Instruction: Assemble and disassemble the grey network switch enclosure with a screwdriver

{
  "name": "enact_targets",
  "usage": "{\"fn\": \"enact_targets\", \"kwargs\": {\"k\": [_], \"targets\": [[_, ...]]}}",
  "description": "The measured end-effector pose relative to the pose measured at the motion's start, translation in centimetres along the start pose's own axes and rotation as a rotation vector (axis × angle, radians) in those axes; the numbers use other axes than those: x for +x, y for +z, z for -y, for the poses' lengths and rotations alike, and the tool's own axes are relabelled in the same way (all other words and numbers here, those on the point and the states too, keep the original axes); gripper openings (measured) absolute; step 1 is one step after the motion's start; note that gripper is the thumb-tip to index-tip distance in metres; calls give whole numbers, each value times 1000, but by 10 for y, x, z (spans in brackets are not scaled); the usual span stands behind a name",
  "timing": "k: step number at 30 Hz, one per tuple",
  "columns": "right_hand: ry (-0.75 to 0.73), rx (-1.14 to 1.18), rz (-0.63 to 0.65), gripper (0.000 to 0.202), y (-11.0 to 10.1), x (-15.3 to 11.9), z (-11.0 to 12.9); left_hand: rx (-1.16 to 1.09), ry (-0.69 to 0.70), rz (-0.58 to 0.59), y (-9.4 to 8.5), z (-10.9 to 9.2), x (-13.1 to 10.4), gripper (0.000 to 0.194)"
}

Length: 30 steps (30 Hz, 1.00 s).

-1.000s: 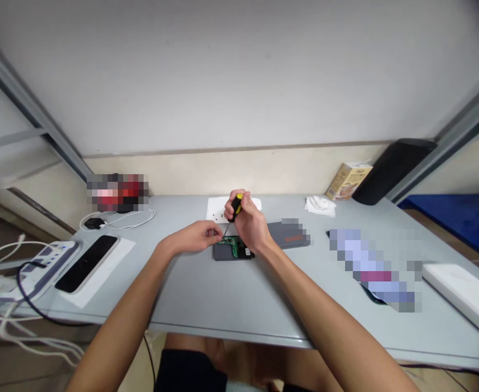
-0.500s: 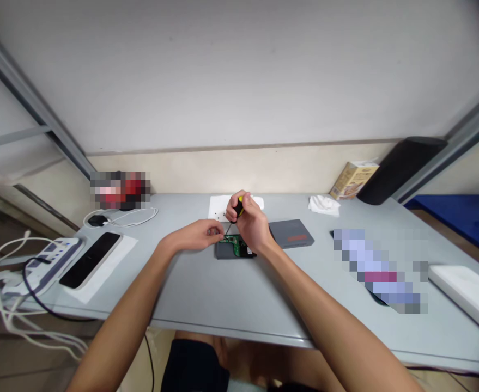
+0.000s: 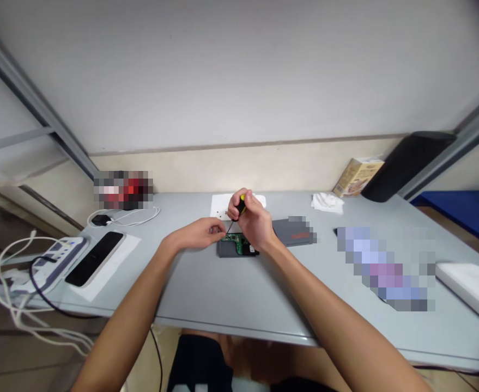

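Observation:
My right hand [image 3: 253,218] is wrapped round the yellow and black handle of a screwdriver [image 3: 241,203]. Its thin shaft slants down to the left, toward a green circuit board [image 3: 239,247] in an opened dark grey case [image 3: 226,250]. At the board's left corner, the fingers of my left hand [image 3: 206,233] are pinched together close to the shaft's tip; what is between them is too small to make out. A flat grey cover [image 3: 292,232] with red lettering lies just right of my right hand, which hides part of the case.
Behind my hands lies a white sheet [image 3: 219,206] with small dark dots on it. A phone [image 3: 96,258] and a power strip [image 3: 61,261] with cables are on the left. Crumpled tissue [image 3: 327,202], a carton [image 3: 357,177] and a black cylinder [image 3: 406,166] stand back right.
The whole view has shifted slightly. Both hands keep nearly the same pose, and the screwdriver stays at the board.

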State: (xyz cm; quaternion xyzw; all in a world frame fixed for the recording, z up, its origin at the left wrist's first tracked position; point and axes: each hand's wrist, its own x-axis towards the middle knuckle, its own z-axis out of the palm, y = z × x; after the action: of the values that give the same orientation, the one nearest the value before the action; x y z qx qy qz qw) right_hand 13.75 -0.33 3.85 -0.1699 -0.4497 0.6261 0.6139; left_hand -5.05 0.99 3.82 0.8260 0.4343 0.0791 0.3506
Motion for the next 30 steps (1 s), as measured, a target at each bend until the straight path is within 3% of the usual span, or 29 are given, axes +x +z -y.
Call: {"fn": "enact_targets", "kwargs": {"k": [7, 11, 19, 23, 30], "targets": [[-8, 50, 14, 39, -1, 2, 5, -22, 26, 9, 1, 0, 1, 31], [-10, 16, -42, 42, -1, 3, 10, -2, 76, -39, 6, 1, 4, 30], [-45, 47, -139, 52, -6, 10, 28, 49, 160, -242, 8, 7, 11, 22], [-152, 54, -233, 55, -17, 17, 43, 37, 129, -532, 17, 7, 28, 21], [-265, 72, -363, 55, -38, 24, 58, 303, 24, -426, 10, -3, 78, 17]]}}
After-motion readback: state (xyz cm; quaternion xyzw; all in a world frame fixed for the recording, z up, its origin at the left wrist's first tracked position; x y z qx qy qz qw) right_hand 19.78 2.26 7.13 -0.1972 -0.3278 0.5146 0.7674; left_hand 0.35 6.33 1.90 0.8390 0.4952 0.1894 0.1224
